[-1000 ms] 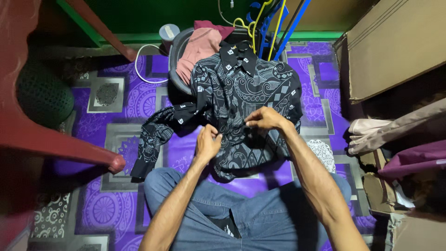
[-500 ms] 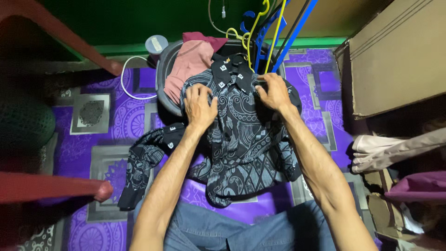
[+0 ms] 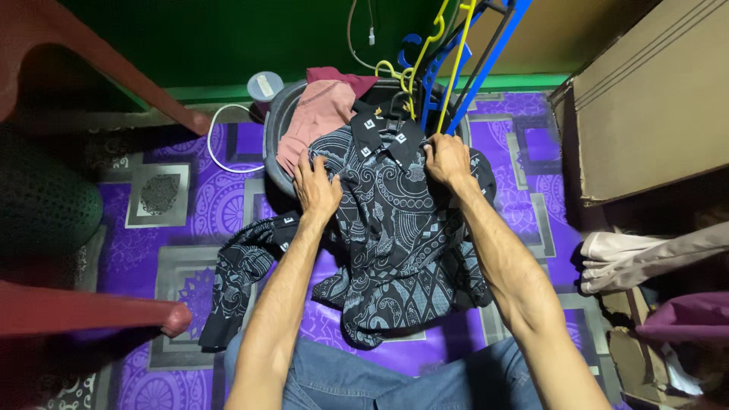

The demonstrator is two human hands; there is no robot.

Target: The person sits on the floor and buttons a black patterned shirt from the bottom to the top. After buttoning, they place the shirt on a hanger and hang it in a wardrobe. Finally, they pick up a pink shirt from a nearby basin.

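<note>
While spread on the purple patterned floor mat [image 3: 228, 152], both hands pressing a patterned dark shirt [image 3: 395, 228].
Left hand [image 3: 317, 186] flat on one shoulder, right hand [image 3: 448, 159] pinching the other near the collar; grey basin [image 3: 277, 129] with pink cloth [image 3: 319, 114] behind, hangers [image 3: 440, 68] beside.

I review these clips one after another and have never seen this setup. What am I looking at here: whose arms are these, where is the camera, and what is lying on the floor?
There is no machine here. The camera sits on a person's head and looks down, so both bare arms belong to the wearer, who sits on a purple patterned mat in jeans. The left hand and right hand press on the shoulders of a dark patterned shirt spread out in front of them. Its collar lies against a grey basin holding a pink garment. Coloured hangers stand behind it. A cardboard box is on the right.
</note>
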